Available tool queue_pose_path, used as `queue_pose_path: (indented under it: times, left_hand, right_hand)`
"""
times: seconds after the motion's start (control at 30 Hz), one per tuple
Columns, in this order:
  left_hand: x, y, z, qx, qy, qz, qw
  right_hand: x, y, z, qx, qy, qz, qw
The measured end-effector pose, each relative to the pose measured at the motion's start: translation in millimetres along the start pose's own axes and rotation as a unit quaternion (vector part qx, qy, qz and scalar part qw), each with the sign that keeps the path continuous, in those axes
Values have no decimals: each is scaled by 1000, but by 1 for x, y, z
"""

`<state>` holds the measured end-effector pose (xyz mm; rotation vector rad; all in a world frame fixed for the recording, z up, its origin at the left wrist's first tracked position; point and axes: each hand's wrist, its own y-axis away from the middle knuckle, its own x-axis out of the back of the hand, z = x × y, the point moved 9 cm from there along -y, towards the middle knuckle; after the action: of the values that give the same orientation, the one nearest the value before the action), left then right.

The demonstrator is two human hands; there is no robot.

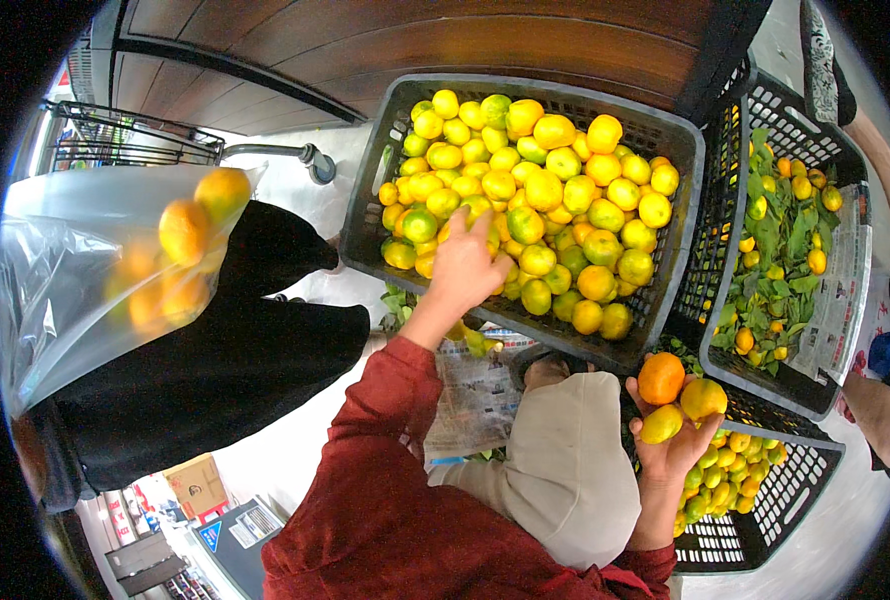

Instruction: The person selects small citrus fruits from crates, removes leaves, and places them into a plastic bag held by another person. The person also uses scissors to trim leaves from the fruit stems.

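A large black crate, filled with yellow, green and orange mandarins, stands in front of me. My left hand reaches over its near left side. Its fingers are spread and the tips rest on the fruit, with no mandarin visibly lifted. To the right of my knee, my right hand is palm up, its fingers curled around three mandarins: a deep orange one, a yellow one and a smaller yellow-green one. The right hand is outside the big crate, above a lower crate.
A clear plastic bag with several mandarins hangs at the left, beside a person in black clothes. On the right, one black crate holds leafy fruit; another below holds mandarins. Newspaper lies on the floor.
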<state>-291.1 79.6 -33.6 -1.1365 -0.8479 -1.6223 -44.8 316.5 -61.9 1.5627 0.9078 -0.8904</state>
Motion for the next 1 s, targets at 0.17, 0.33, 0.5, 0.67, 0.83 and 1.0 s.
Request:
queue_pose_path:
  times: [0.17,0.33,0.5,0.67,0.83,1.0]
  left_hand:
    - [-45,16,70,-75,83,-227,967]
    - [-53,39,98,-124,375,-258,882]
    - [25,16,8,16,155,102,983]
    - [-23,-5,-27,116,68,-195,971]
    - [-55,5,59,-29,290,-114,950]
    - [-39,30,138,-180,418,-151,877]
  right_hand:
    - [0,0,1,-7,6,-1,1000]
    - [1,4,2,-12,6,10,1000]
    - [1,3,-3,-9,14,5,1000]
    - [4,-1,0,-9,-4,7,1000]
    - [4,2,0,-14,0,5,1000]
    - [-3,3,1,-17,4,44,999]
